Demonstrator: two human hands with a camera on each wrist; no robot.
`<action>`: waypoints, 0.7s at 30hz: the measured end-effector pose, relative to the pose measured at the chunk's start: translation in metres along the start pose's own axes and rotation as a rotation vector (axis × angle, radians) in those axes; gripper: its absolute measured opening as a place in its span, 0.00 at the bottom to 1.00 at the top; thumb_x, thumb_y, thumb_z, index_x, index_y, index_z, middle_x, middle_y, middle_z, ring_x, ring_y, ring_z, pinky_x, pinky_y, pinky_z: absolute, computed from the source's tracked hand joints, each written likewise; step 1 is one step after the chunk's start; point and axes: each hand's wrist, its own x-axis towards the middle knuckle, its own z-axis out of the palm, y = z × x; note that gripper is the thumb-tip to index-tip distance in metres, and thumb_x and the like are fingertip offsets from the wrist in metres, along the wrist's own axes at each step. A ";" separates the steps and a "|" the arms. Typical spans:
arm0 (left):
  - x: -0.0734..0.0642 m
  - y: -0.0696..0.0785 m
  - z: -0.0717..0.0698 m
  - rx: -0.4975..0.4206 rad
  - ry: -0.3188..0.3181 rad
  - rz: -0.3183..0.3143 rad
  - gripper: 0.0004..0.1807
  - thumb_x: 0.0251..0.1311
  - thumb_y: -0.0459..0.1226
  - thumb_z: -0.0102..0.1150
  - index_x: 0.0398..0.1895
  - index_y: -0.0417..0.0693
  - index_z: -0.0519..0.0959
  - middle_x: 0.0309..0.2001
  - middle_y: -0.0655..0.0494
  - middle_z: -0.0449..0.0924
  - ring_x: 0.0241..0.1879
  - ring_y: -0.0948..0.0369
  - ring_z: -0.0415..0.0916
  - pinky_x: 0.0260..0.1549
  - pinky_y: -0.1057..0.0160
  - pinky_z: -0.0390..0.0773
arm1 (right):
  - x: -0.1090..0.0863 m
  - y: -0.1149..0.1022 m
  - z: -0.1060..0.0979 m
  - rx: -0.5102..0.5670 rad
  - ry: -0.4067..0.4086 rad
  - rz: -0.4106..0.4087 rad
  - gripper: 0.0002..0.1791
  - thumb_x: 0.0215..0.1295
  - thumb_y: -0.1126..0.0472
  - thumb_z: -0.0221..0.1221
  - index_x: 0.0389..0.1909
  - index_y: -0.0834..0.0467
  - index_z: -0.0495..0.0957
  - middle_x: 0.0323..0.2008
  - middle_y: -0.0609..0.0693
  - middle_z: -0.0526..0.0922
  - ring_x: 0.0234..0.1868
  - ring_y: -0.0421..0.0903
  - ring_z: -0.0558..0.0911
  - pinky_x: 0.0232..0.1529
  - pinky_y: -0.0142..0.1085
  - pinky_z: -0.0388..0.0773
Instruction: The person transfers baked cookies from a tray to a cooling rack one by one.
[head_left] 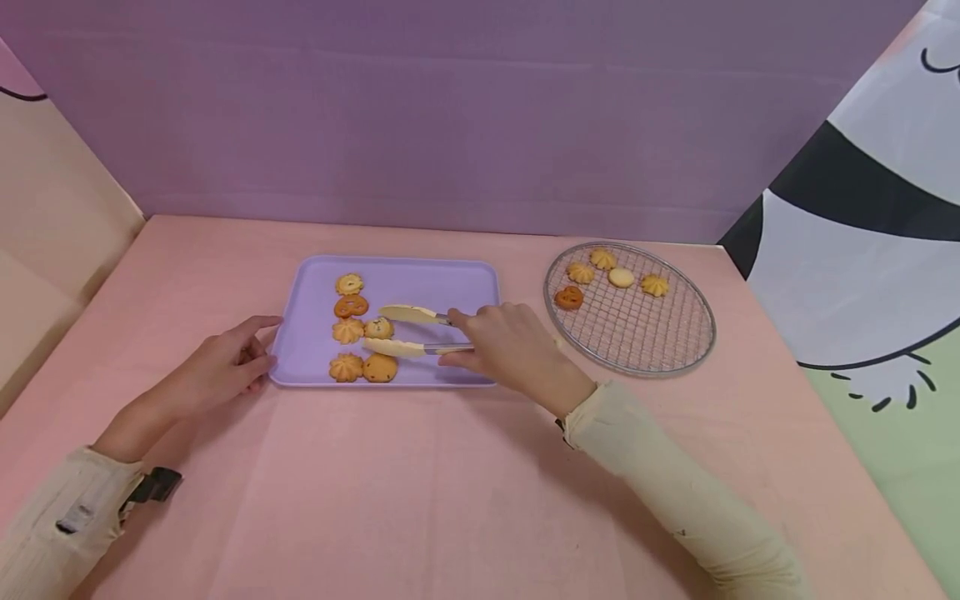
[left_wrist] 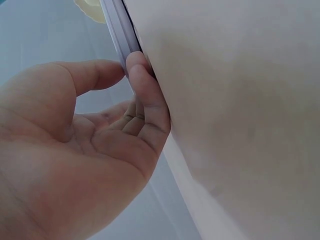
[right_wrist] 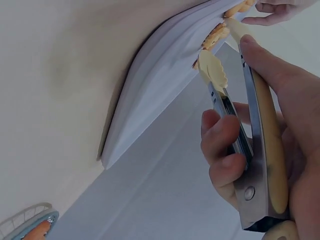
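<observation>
My right hand (head_left: 513, 342) grips metal tongs (right_wrist: 257, 145) with cream-coloured tips over the purple tray (head_left: 442, 283). Between the spread tong tips lies a small round cookie (head_left: 378, 327) with dark marks. A flower-shaped cookie (head_left: 348, 331) sits just left of it. Nearer the front edge, a browner round cookie (head_left: 380, 367) lies beside another flower-shaped cookie (head_left: 347, 367). Behind them are a pretzel-shaped cookie (head_left: 351, 306) and a pale-centred cookie (head_left: 348, 284). At the tray's left edge, my left hand (head_left: 225, 362) touches the rim with thumb and index finger, its other fingers loosely bent.
To the right of the tray stands a round wire rack (head_left: 637, 333). It bears several cookies, among them a pale oval cookie (head_left: 621, 277) and a pretzel-shaped one (head_left: 569, 297). A pink cloth (head_left: 420, 500) covers the table, and a purple wall (head_left: 450, 125) rises behind.
</observation>
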 end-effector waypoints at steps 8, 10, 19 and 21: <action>0.002 -0.002 0.000 0.015 -0.006 -0.010 0.27 0.59 0.32 0.51 0.62 0.42 0.57 0.27 0.50 0.72 0.20 0.62 0.70 0.20 0.68 0.72 | 0.003 -0.004 -0.003 -0.012 -0.009 -0.021 0.29 0.54 0.35 0.53 0.46 0.53 0.77 0.15 0.44 0.72 0.13 0.40 0.67 0.12 0.35 0.64; 0.002 -0.003 0.000 0.012 -0.010 -0.014 0.28 0.59 0.32 0.51 0.62 0.42 0.57 0.27 0.50 0.72 0.20 0.62 0.70 0.20 0.68 0.72 | 0.003 -0.004 -0.003 -0.020 -0.002 -0.028 0.28 0.54 0.36 0.53 0.45 0.54 0.77 0.14 0.44 0.71 0.13 0.40 0.67 0.11 0.34 0.64; 0.001 -0.002 0.001 0.011 -0.014 -0.019 0.28 0.60 0.32 0.51 0.63 0.42 0.57 0.26 0.50 0.72 0.20 0.62 0.70 0.20 0.68 0.71 | -0.001 -0.002 0.001 -0.047 0.014 -0.047 0.28 0.57 0.36 0.51 0.47 0.53 0.76 0.14 0.45 0.72 0.11 0.40 0.65 0.09 0.33 0.60; 0.001 -0.002 0.001 0.010 -0.011 -0.016 0.28 0.59 0.32 0.51 0.63 0.41 0.57 0.26 0.50 0.72 0.20 0.62 0.70 0.20 0.68 0.71 | -0.003 -0.001 0.001 -0.049 0.016 -0.048 0.28 0.57 0.36 0.50 0.49 0.52 0.75 0.15 0.46 0.73 0.10 0.40 0.65 0.09 0.33 0.59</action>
